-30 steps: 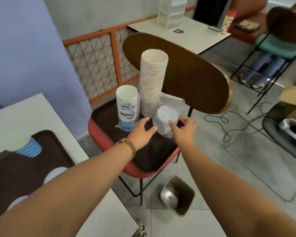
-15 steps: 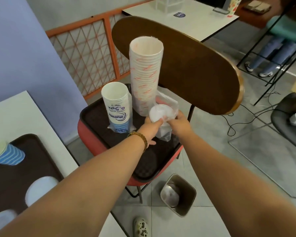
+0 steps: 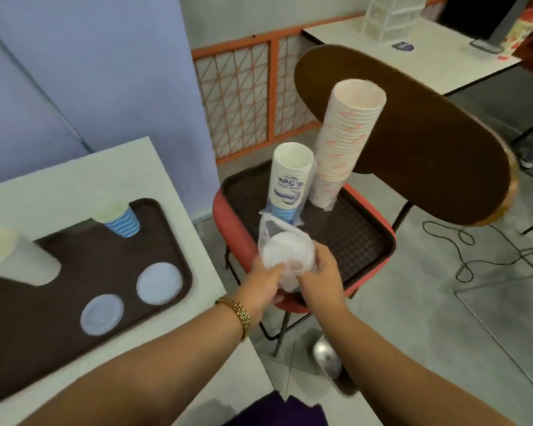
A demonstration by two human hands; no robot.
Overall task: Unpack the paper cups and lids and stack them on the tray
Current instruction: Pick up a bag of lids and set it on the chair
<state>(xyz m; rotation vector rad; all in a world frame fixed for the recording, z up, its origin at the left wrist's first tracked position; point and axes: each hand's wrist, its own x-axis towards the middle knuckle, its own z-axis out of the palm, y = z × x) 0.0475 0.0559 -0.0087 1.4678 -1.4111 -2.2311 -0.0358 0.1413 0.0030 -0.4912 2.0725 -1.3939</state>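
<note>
A clear plastic bag of white lids (image 3: 285, 253) is lifted above the front of the chair, held between both hands. My left hand (image 3: 263, 284) grips its lower left side and my right hand (image 3: 320, 276) grips its right side. Behind it, on a brown tray on the chair (image 3: 363, 238), stand a wrapped stack of white and blue cups (image 3: 290, 182) and a taller stack of white cups with orange marks (image 3: 342, 146). On the table at left lies a second brown tray (image 3: 59, 339) with two white lids (image 3: 159, 282), a blue striped cup (image 3: 120, 221) and a white cup stack (image 3: 10, 256).
The red chair with a dark wooden backrest (image 3: 413, 133) stands between the white table (image 3: 179, 229) and open tiled floor. A metal bin (image 3: 330, 361) sits on the floor below my hands. A black cable (image 3: 462, 256) trails at right. An orange lattice fence (image 3: 246, 96) lines the wall.
Both hands closed on the bag of lids on the chair tray, then lifted it and drew it toward me and leftward. The view swung left, showing more of the table tray.
</note>
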